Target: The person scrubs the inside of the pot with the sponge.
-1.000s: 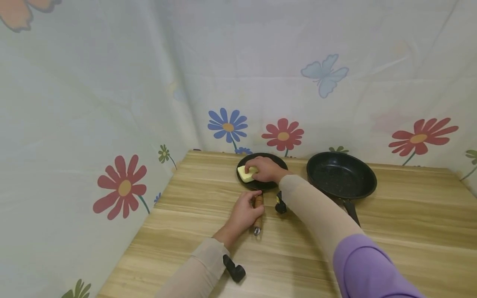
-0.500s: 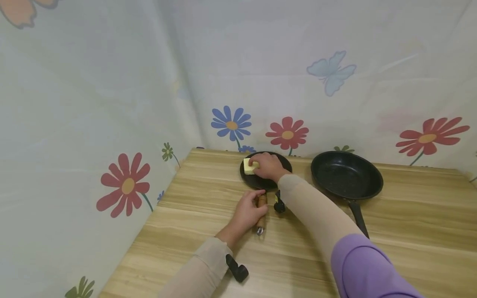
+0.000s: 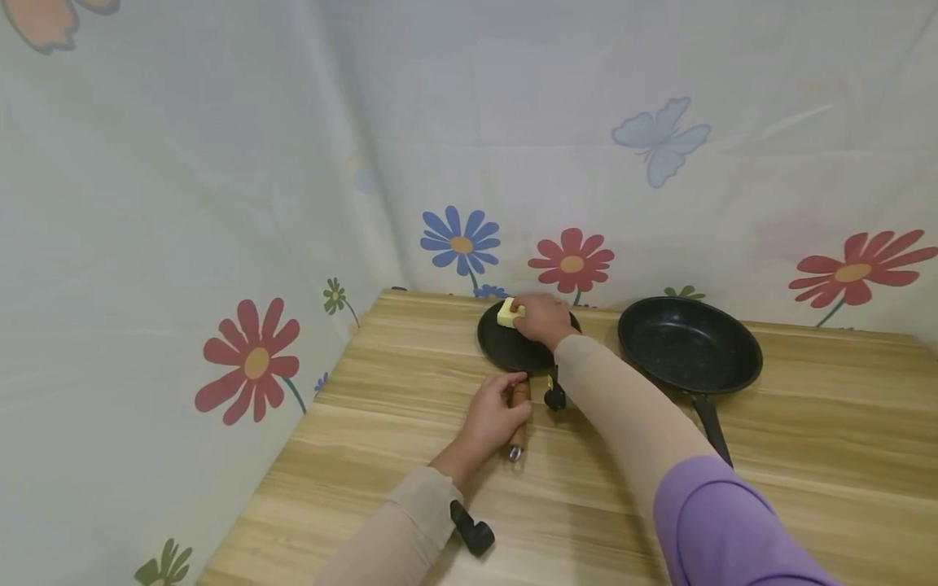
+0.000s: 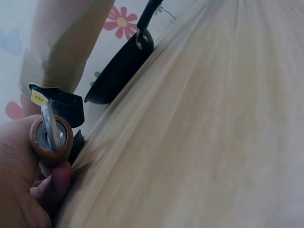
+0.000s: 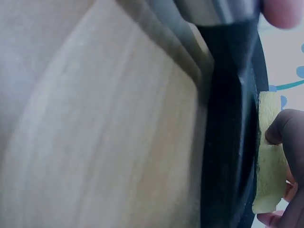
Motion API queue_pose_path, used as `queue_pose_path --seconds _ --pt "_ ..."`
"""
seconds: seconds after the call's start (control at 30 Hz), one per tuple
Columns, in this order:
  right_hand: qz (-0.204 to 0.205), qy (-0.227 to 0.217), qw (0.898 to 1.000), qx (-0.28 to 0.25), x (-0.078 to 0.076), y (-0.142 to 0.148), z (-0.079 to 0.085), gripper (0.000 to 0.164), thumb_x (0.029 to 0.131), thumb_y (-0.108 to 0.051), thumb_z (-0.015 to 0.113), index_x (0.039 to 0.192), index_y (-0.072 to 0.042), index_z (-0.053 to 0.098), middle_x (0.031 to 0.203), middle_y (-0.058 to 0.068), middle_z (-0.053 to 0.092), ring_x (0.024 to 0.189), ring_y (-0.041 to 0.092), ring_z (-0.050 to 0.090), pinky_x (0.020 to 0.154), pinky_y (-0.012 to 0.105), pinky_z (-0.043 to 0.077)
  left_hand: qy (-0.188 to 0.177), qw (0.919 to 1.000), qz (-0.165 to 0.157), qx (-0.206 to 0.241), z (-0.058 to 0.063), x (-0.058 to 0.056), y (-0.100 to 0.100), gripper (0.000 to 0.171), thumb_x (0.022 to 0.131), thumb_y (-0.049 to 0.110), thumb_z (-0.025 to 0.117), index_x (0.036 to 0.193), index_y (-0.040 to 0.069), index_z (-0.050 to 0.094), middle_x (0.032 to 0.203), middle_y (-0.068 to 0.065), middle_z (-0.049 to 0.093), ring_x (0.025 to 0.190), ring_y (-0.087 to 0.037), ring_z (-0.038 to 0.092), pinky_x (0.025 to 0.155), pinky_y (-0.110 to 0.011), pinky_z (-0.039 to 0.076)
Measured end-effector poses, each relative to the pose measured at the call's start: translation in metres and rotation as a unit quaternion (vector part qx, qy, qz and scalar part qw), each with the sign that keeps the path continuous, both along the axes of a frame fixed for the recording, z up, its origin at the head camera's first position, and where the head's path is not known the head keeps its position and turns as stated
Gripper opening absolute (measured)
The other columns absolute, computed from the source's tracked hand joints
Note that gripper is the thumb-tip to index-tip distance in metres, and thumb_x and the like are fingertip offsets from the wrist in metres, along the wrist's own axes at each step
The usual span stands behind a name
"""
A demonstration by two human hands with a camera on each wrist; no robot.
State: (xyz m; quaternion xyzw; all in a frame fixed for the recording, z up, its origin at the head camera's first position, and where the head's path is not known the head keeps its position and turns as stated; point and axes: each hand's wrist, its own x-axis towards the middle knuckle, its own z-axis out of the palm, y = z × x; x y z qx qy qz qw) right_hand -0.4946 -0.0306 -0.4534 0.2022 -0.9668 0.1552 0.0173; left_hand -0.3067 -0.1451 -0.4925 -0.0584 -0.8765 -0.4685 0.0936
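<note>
A small black pan (image 3: 506, 350) with a wooden handle (image 3: 519, 427) lies near the table's back edge. My left hand (image 3: 494, 415) grips that handle, thumb on one side and fingers on the other; in the left wrist view the handle's end shows a metal hanging ring (image 4: 50, 126). Over the pan's far part, my right hand (image 3: 545, 317) pinches a pale yellow sponge (image 3: 507, 312). In the right wrist view the sponge (image 5: 270, 166) is right at the pan's dark surface (image 5: 225, 142), thumb and fingers pressing into it.
To the right stands a larger black frying pan (image 3: 689, 346), its black handle (image 3: 711, 427) pointing toward me. A wood-grain table (image 3: 352, 456) lies beneath. Flower-printed cloth (image 3: 469, 122) hangs behind and along the left side.
My right hand has moved the sponge from the small pan's left part up to its far edge. My left hand keeps its grip on the handle. The head view has shifted slightly.
</note>
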Motion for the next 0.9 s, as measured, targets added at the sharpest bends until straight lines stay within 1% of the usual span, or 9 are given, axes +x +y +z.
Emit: queue_pose_path --seconds 0.13,0.23,0.43,0.53,0.7,0.9 --pt "-0.018 -0.01 1.0 0.0 -0.001 0.008 0.008 0.033 0.097 -0.028 0.058 0.128 -0.021 0.067 0.129 0.008 0.066 0.116 0.036 0.058 0.106 0.065 0.033 0.003 1.0 0.007 0.005 0.002 0.002 0.003 0.049 0.079 0.015 0.068 0.128 0.009 0.069 0.116 -0.008 0.061 0.105 -0.021 0.057 0.094 -0.038 0.047" --pt "-0.023 -0.019 1.0 -0.002 0.0 0.015 0.015 0.034 0.096 -0.027 0.058 0.127 -0.017 0.068 0.127 0.009 0.068 0.116 0.037 0.059 0.107 0.067 0.031 0.004 0.9999 0.012 0.007 0.003 0.004 0.004 0.049 0.079 0.014 0.067 0.128 0.008 0.069 0.115 -0.009 0.061 0.105 -0.022 0.057 0.093 -0.038 0.046" --pt "-0.025 -0.036 0.999 0.009 0.003 0.03 0.027 0.037 0.095 -0.026 0.056 0.128 -0.011 0.067 0.127 0.012 0.067 0.116 0.039 0.058 0.109 0.067 0.029 -0.002 0.9997 0.02 0.009 0.005 0.006 0.004 0.049 0.079 0.014 0.067 0.127 0.009 0.069 0.113 -0.008 0.061 0.103 -0.021 0.057 0.093 -0.038 0.046" --pt "-0.02 -0.038 0.999 0.021 0.003 0.037 0.032 0.037 0.095 -0.027 0.057 0.127 -0.011 0.068 0.127 0.013 0.067 0.115 0.038 0.058 0.108 0.065 0.03 -0.002 0.9998 0.02 0.007 0.004 0.005 0.004 0.048 0.079 0.015 0.066 0.127 0.009 0.07 0.112 -0.007 0.061 0.103 -0.021 0.056 0.092 -0.038 0.046" --pt "-0.009 -0.043 0.998 0.039 0.004 0.048 0.039 0.036 0.094 -0.027 0.058 0.124 -0.012 0.071 0.125 0.011 0.068 0.114 0.037 0.059 0.105 0.066 0.031 0.007 0.9998 0.02 0.003 0.001 0.003 0.004 0.048 0.078 0.015 0.067 0.126 0.01 0.07 0.112 -0.007 0.061 0.102 -0.02 0.057 0.091 -0.037 0.046" --pt "-0.002 -0.061 0.996 0.06 0.001 0.056 0.043 0.036 0.095 -0.027 0.056 0.125 -0.015 0.071 0.128 0.01 0.066 0.12 0.038 0.056 0.107 0.065 0.029 0.006 0.9997 0.022 0.007 -0.001 0.002 0.001 0.048 0.078 0.015 0.067 0.126 0.011 0.07 0.112 -0.008 0.062 0.101 -0.02 0.057 0.091 -0.036 0.046"
